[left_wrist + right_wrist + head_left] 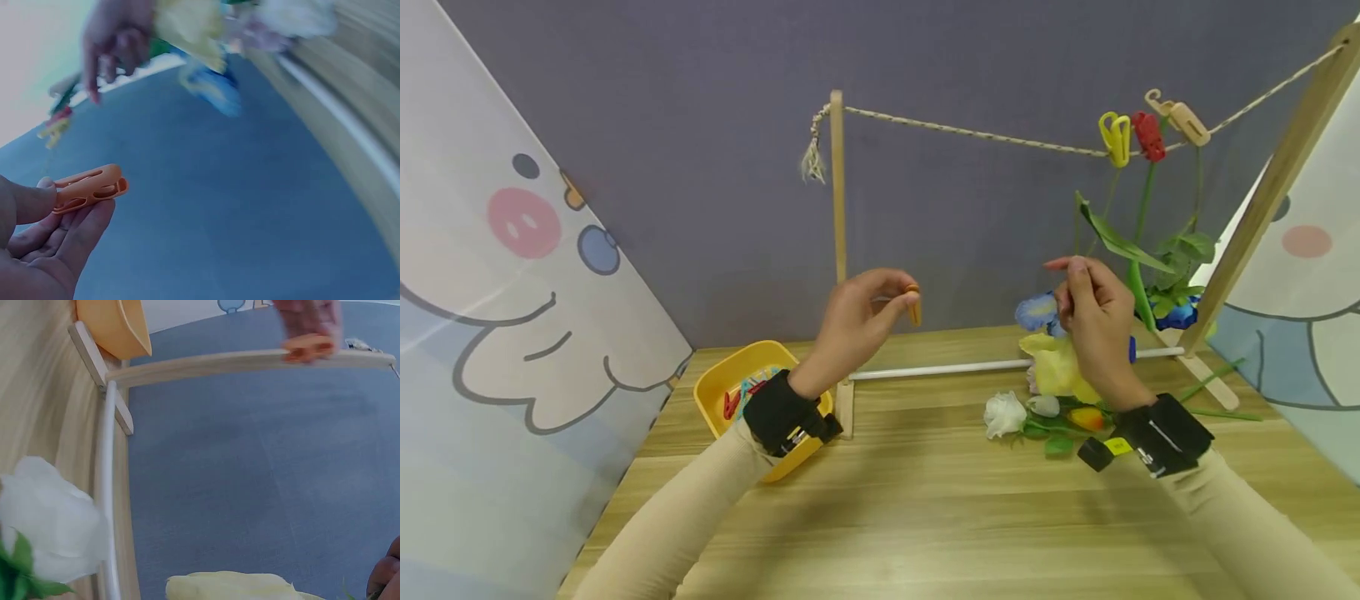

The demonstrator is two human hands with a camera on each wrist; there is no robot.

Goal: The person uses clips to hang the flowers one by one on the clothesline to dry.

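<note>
- The left hand (857,325) is raised above the desk (925,517), near the middle of its far edge, and pinches an orange clothes peg (913,304) between thumb and fingertips; the left wrist view shows the peg (87,187) lying along the thumb tip with the other fingers loosely curled beneath it.
- The right hand (1093,321) is lifted at about the same height, toward the far right corner of the desk, fingers drawn together around a thin green stem that runs up from the flowers; the grip itself is too small to see clearly.
- Both wrists wear black bands; the right band carries a small yellow label (1117,447), and its writing cannot be read.
- Just below the right hand a bunch of artificial flowers lies on the desk: a white rose (1004,413), a yellow bloom (1058,367) and a blue flower (1037,311) behind.
- A yellow tub (722,379) with coloured pegs inside stands near the far left corner, partly behind the left wrist.
- A wooden frame (837,192) stands along the far edge with a rope (970,133) strung between its posts.
- On the rope's right end hang a yellow peg (1115,137), a red peg (1148,136) and a beige peg (1183,119), with green stems below.
</note>
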